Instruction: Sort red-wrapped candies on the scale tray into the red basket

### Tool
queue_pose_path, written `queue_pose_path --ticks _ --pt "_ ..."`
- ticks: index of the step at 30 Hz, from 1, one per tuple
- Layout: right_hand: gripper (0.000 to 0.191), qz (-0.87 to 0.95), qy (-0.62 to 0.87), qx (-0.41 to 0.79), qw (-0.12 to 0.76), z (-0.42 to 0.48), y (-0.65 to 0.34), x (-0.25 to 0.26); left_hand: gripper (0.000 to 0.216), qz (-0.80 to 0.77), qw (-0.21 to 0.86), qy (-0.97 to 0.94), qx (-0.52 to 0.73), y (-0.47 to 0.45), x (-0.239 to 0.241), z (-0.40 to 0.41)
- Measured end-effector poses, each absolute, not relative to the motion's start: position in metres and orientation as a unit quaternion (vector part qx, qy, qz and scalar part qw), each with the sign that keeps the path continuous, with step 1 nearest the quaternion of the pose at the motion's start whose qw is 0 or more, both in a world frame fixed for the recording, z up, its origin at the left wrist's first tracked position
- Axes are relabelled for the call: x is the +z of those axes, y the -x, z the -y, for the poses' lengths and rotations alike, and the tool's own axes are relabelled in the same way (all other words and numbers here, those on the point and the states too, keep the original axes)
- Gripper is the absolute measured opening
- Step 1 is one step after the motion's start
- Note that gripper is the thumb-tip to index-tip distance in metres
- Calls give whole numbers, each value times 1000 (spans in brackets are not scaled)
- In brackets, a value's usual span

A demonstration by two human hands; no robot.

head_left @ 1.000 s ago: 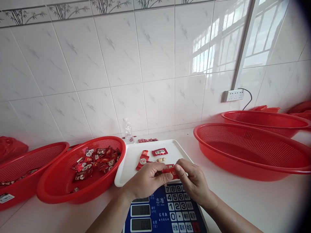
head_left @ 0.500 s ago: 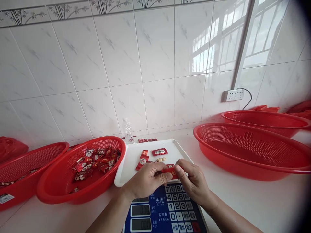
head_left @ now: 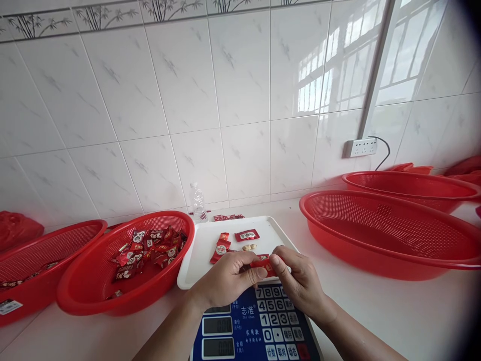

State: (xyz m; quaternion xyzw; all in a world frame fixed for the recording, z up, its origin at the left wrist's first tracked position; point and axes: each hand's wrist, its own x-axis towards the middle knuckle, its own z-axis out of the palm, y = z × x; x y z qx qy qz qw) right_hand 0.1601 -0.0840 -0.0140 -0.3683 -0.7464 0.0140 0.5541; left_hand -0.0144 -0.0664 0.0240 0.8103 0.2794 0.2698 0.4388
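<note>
My left hand [head_left: 229,278] pinches one end of a small red wrapped packet [head_left: 267,268], and my right hand [head_left: 298,278] pinches its other end. Both hands are over the near edge of a white tray [head_left: 195,233] that rests on a blue digital scale [head_left: 250,323]. In the tray lie several red packets, one of them a red and white packet [head_left: 247,235] at the back and another a red packet [head_left: 220,249] at the left. An unshelled peanut [head_left: 249,247] lies just beyond my fingers. My hands partly cover the held packet and other packets.
To the left, a red basket [head_left: 82,301] holds many wrapped packets, beside a second red basket [head_left: 90,230]. Two more red baskets stand at the right, the nearer basket [head_left: 338,260] in front. A clear plastic bottle [head_left: 197,203] and a power strip [head_left: 361,148] are by the tiled wall.
</note>
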Motion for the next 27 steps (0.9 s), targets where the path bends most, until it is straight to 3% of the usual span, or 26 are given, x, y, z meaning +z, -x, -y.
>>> queue_pose_path --ticks 27 --pt "42 747 377 15 547 83 -157 -13 30 -283 446 -805 271 12 24 66"
